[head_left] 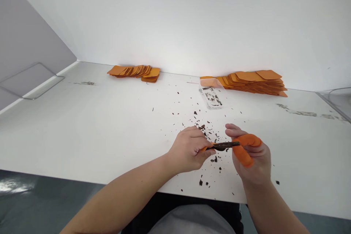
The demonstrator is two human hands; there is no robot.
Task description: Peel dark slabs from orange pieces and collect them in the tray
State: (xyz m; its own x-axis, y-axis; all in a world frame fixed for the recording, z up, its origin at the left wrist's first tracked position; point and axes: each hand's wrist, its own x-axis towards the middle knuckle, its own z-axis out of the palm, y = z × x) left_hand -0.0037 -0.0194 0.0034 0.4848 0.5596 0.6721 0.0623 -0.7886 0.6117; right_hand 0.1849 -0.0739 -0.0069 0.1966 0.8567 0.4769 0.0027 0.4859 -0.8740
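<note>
My left hand pinches a thin piece with an orange edge and a dark, flaky face, held above the white table. The piece points right, toward my right hand. Orange covers wrap the thumb and a finger of my right hand, and their tips meet at the right end of the dark piece. The other fingers of that hand are partly spread. Dark flakes lie scattered on the table around and below both hands.
A clear plastic tray with dark crumbs stands beyond my hands. Behind it at the right is a large row of orange pieces; a smaller row lies at the back left. Wire frames stand at both sides of the white table.
</note>
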